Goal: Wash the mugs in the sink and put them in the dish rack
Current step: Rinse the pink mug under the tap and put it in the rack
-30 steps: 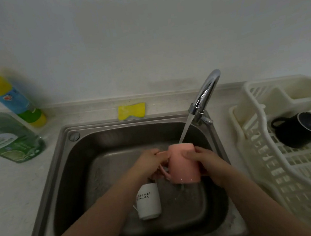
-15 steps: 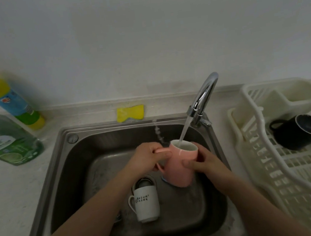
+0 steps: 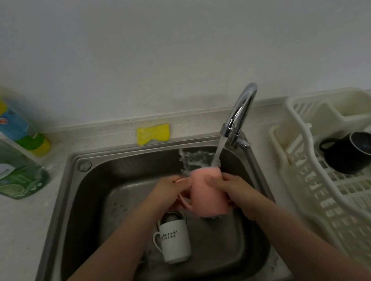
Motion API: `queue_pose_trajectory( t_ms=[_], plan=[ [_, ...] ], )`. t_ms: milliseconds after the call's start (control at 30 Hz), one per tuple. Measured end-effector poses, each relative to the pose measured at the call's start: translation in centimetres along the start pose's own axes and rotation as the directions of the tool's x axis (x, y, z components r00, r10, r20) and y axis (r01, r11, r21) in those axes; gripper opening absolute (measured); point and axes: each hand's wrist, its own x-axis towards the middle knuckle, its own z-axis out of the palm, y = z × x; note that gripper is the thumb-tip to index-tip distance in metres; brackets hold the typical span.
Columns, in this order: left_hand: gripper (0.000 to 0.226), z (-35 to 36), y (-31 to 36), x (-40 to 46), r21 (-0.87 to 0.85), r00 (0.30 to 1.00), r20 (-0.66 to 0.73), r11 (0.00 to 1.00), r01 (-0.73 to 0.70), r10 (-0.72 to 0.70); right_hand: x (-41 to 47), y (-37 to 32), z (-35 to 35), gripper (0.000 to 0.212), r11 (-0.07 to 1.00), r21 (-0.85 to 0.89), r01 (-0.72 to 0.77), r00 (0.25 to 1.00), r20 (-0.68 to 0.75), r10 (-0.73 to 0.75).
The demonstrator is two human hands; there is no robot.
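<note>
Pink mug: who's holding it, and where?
Both hands hold the pink mug: left hand at the handle side, right hand round the body.

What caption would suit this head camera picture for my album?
Both hands, left and right, hold a pink mug under the running faucet; a white mug waits in the sink.

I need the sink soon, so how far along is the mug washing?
About a third done, it seems. One black mug already lies in the dish rack. In hand: both hands, left hand and right hand, hold the pink mug under the running faucet. Left: the white mug sits in the sink, and the pink one needs racking.
</note>
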Motion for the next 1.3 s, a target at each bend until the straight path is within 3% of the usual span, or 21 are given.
queue_pose_trajectory(
  t_ms=[100,167,267,400,467,567,700,867,1000,1067,1133,1300],
  plan=[
    [0.025,0.8,-1.2,-0.2,0.113,0.984,0.121,0.987,0.116,-0.129,-1.2,1.4,-0.5,0.051,0.987,-0.04,-0.153,0.988,0.03,0.155],
    [0.029,1.2,-1.8,0.3,0.081,0.981,0.093,0.983,0.163,-0.17,-0.6,1.2,-0.5,0.057,0.98,-0.035,-0.196,0.981,-0.02,0.195],
    [0.035,0.6,-1.6,0.8,-0.021,0.994,-0.005,0.994,0.105,-0.105,0.3,0.0,0.4,0.058,0.99,-0.077,-0.121,0.992,-0.042,0.118],
    [0.025,1.8,0.1,1.3,0.068,0.995,0.101,0.998,-0.015,0.008,-1.3,0.1,-1.5,0.052,0.999,0.031,-0.031,0.996,-0.083,0.034],
    [0.023,2.4,1.1,1.6,0.075,0.997,0.054,0.996,-0.055,0.051,-1.2,-0.4,-2.3,0.048,0.991,0.135,0.012,0.995,-0.097,0.001],
    [0.016,1.0,1.3,1.3,0.028,0.993,-0.023,0.993,-0.118,0.119,-0.6,-1.0,-1.2,0.041,0.986,0.068,0.154,0.986,-0.068,-0.149],
    [0.016,0.9,-0.2,0.6,0.114,0.977,0.034,0.971,-0.211,0.208,-1.8,0.8,-1.4,0.043,0.97,0.08,0.23,0.973,-0.031,-0.228],
    [0.024,-0.5,-0.8,0.5,0.067,0.961,-0.151,0.972,-0.224,0.232,-0.7,-1.0,0.4,0.046,0.967,0.073,0.243,0.969,0.035,-0.246],
    [0.022,0.2,-0.3,-0.3,0.182,0.978,-0.004,0.962,-0.204,0.209,-1.6,0.7,-0.7,0.043,0.98,0.081,0.183,0.982,0.041,-0.186],
    [0.028,0.8,0.0,-0.3,0.174,0.987,-0.014,0.973,-0.154,0.159,-1.4,0.5,-0.6,0.044,0.987,0.114,0.114,0.993,-0.003,-0.115],
    [0.03,0.5,0.1,-0.3,0.101,0.994,-0.051,0.991,-0.087,0.093,-0.8,-0.1,-0.1,0.051,0.998,0.034,0.057,0.998,-0.025,-0.056],
    [0.034,1.1,-0.8,0.0,0.104,0.986,0.12,0.99,0.1,-0.113,-2.1,-0.2,-0.2,0.054,0.989,-0.111,-0.1,0.994,-0.05,0.095]
  ],
)
